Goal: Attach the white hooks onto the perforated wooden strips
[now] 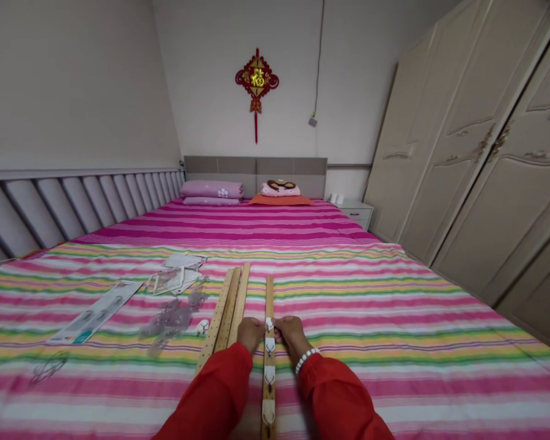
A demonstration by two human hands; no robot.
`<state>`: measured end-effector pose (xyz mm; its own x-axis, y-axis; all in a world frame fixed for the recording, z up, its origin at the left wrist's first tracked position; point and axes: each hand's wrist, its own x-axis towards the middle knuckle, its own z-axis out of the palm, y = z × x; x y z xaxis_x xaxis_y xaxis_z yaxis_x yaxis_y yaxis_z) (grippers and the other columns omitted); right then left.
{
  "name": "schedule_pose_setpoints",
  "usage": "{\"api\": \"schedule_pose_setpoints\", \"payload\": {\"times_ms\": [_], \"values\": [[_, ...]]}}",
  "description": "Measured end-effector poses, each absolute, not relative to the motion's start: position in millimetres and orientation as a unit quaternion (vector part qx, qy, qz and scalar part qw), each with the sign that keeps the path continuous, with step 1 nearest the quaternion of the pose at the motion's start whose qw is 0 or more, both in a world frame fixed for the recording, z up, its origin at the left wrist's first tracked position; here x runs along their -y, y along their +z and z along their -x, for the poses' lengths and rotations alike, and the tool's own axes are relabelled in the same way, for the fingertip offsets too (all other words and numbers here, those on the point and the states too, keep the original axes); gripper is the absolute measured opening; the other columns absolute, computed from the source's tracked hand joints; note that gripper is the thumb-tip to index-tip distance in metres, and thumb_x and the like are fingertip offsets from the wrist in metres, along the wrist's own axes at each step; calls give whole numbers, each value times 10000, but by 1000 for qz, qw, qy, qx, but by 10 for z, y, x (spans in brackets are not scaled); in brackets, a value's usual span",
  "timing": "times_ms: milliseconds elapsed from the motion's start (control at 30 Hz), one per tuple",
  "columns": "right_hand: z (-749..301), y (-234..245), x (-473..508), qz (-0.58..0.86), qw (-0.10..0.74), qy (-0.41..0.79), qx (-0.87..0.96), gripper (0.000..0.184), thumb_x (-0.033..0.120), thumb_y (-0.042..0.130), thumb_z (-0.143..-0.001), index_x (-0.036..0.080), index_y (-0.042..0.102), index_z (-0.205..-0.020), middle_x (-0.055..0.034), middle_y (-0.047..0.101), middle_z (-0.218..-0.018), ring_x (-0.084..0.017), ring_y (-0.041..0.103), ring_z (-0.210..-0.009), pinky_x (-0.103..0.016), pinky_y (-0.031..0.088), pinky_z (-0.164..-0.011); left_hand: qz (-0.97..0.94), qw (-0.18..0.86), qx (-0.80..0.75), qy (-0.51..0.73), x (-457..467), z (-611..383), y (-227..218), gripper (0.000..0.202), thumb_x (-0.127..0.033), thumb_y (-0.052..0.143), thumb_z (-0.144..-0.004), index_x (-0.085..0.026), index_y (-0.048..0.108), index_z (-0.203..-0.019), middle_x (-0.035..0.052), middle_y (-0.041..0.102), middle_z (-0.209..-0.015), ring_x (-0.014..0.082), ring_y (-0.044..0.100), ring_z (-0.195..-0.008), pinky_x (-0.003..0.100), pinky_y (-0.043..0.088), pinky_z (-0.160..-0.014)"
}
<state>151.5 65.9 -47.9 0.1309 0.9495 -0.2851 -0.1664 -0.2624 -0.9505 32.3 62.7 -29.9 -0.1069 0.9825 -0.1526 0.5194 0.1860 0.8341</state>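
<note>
Striped sheet (371, 305), wooden strips (227, 308) beside the hands (250, 333), plastic packaging (172, 318) farther left

My sleeves (211, 394), plain red; my bracelet (307, 359), white. My strip (269, 296), tan; hooks (269, 374), white to cream. Boards (214, 321) at left, tan, dark-dotted. Near cloth (394, 305), striped pink, white, green and yellow; far sheet (256, 231), magenta-striped. Far hanging (256, 78), red and gold.

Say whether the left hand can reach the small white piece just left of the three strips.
Probably yes: nothing covers the white piece, but the left hand must cross the three wooden strips between them.
</note>
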Motion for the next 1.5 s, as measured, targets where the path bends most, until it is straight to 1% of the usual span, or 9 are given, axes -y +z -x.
{"api": "schedule_pose_setpoints", "payload": {"times_ms": [233,400,567,667,800,933,1067,1333,1500], "values": [[-1503,-490,-408,547,505,574,341,345,242,695,-669,195,508,-382,24,505,-322,-93,446,-293,-216,389,-354,-579,379,-638,337,-363,-271,-226,189,-293,701,-565,-150,612,-480,-37,503,-404,143,553,-525,211,381,-503],[-1535,-518,-366,536,526,568,337,322,349,689,-663,184,529,-438,29,508,-328,-85,447,-298,-197,363,-335,-589,349,-627,372,-399,214,17,35,-188,634,-592,-159,652,-587,-30,577,-513,159,586,-646,217,419,-581],[-1556,-556,-359,521,537,570,339,297,383,697,-618,173,532,-490,39,500,-331,-70,437,-290,-173,316,-312,-609,182,-682,360,-414,988,30,243,-53,554,-576,-160,692,-745,11,668,-679,182,619,-757,260,463,-716],[-1553,-578,-366,513,540,574,340,298,388,688,-611,172,525,-487,41,494,-327,-62,413,-273,-169,291,-297,-634,96,-696,324,-365,1218,-90,346,-34,533,-604,-138,697,-890,67,711,-871,200,639,-857,288,467,-807],[-1564,-596,-371,506,544,576,341,284,389,692,-597,166,542,-506,40,500,-334,-65,422,-280,-166,289,-293,-650,49,-695,304,-317,1236,-181,315,-88,487,-709,-126,686,-951,109,715,-936,215,654,-909,301,467,-847],[-1581,-610,-372,500,547,577,343,277,393,703,-581,156,567,-535,34,524,-367,-70,446,-294,-168,300,-291,-642,28,-701,309,-272,1209,-139,287,-167,443,-779,-153,664,-963,103,717,-947,221,662,-874,308,485,-794],[-1586,-621,-376,496,549,578,343,275,387,704,-584,150,572,-543,34,541,-398,-65,451,-300,-165,303,-289,-690,6,-645,329,-221,1241,-61,266,-276,423,-828,-203,662,-920,81,718,-926,219,651,-885,314,482,-817],[-1585,-610,-370,491,551,583,339,278,390,713,-585,155,571,-544,40,530,-385,-68,447,-297,-168,295,-288,-709,45,-570,412,-258,1343,-17,286,-366,479,-789,-212,669,-937,99,715,-964,249,651,-929,377,491,-878],[-1580,-611,-366,491,555,582,336,273,382,715,-582,152,575,-540,40,527,-377,-66,443,-292,-168,296,-289,-600,122,-603,512,-268,1354,57,365,-455,601,-685,-197,664,-936,87,710,-877,235,664,-799,383,543,-768]]}}
